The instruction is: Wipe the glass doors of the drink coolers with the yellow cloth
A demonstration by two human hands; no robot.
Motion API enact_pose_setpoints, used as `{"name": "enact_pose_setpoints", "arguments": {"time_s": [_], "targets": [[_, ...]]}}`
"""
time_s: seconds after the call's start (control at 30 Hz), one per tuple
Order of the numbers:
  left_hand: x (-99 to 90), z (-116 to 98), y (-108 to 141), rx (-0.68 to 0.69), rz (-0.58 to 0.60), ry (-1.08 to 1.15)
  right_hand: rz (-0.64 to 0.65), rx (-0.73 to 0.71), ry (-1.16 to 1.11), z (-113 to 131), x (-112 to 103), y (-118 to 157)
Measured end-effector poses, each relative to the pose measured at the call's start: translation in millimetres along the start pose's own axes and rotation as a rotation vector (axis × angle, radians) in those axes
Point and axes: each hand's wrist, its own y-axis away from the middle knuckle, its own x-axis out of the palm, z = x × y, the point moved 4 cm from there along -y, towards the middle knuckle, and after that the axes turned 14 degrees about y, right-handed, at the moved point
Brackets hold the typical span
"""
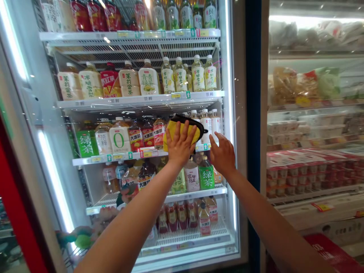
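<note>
My left hand [181,144] lies with spread fingers on a folded yellow cloth [172,128] with a black edge, holding it flat against the glass door [159,104] of a drinks fridge. To its right, my right hand [223,153] is raised close to the glass with its fingers apart and nothing in them. I cannot tell whether its fingertips touch the pane. Behind the glass, bottles stand in rows on white shelves [96,160]; the cloth and my left hand cover some of them.
The fridge door's frame [240,151] runs up at the right, beside a dark post [253,113]. Further right is an open chiller with packs of small cups [301,170] and bagged food [307,85]. A red box [331,252] lies at the lower right.
</note>
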Motion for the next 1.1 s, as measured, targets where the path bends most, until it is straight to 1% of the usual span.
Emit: {"name": "enact_pose_setpoints", "arguments": {"time_s": [0.03, 0.07, 0.13, 0.2, 0.27, 0.3, 0.33, 0.4, 0.47, 0.53, 0.6, 0.63, 0.7, 0.77, 0.8, 0.87, 0.97, 1.03, 1.1], "targets": [[-5.6, 7.4, -3.4, -0.037, -0.03, 0.003, 0.003, 0.005, 0.005, 1.4, 0.1, -1.2], [-9.6, 13.7, -1.5, -0.071, -0.062, 0.007, 0.003, 0.01, 0.009, 2.9, 0.3, -1.9], [-11.0, 20.8, 16.7, -0.117, -0.106, 0.011, -0.004, 0.018, 0.015, 6.4, 0.9, -1.8], [-5.1, 18.6, 42.4, -0.091, -0.083, 0.011, -0.015, 0.016, 0.017, 10.6, 1.4, -0.1], [1.7, 10.5, 59.1, 0.007, 0.003, 0.013, -0.02, 0.001, 0.012, 15.4, 1.5, 1.7], [3.0, 7.0, 60.5, 0.063, 0.047, 0.017, -0.019, -0.007, 0.009, 17.8, 1.2, 2.3], [2.1, 5.4, 56.9, 0.107, 0.081, 0.02, -0.015, -0.015, 0.007, 20.0, 0.8, 2.6], [-6.5, 10.7, 38.1, 0.124, 0.092, 0.019, -0.006, -0.026, 0.0, 24.2, -0.1, 2.2], [-19.7, 24.9, 16.9, 0.056, 0.048, 0.009, -0.003, -0.029, -0.01, 28.2, -1.3, 1.2], [-31.0, 41.6, 9.4, -0.071, -0.028, -0.004, -0.005, -0.029, -0.022, 32.8, -2.3, 0.8], [-34.7, 52.5, 21.9, -0.192, -0.092, -0.008, -0.009, -0.033, -0.03, 38.4, -3.1, 1.5], [-32.8, 53.8, 33.2, -0.218, -0.1, -0.008, -0.012, -0.038, -0.032, 41.7, -3.5, 2.1], [-24.4, 49.3, 56.1, -0.185, -0.056, -0.004, -0.017, -0.056, -0.034, 49.0, -4.4, 3.2], [-17.2, 42.8, 68.3, -0.099, 0.016, -0.004, -0.022, -0.072, -0.041, 56.0, -5.8, 2.7], [-16.4, 41.7, 67.9, -0.065, 0.042, -0.005, -0.026, -0.076, -0.047, 59.2, -6.8, 1.6], [-21.5, 46.5, 56.2, -0.041, 0.051, -0.009, -0.035, -0.074, -0.058, 64.7, -9.3, -1.8], [-37.3, 64.7, 35.3, -0.106, -0.012, -0.007, -0.041, -0.066, -0.067, 71.5, -13.3, -6.7], [-44.6, 75.8, 38.9, -0.196, -0.084, -0.005, -0.03, -0.067, -0.066, 75.0, -15.0, -7.1], [-43.8, 79.1, 58.8, -0.258, -0.122, -0.008, -0.018, -0.069, -0.067, 77.4, -15.7, -4.7]]}}
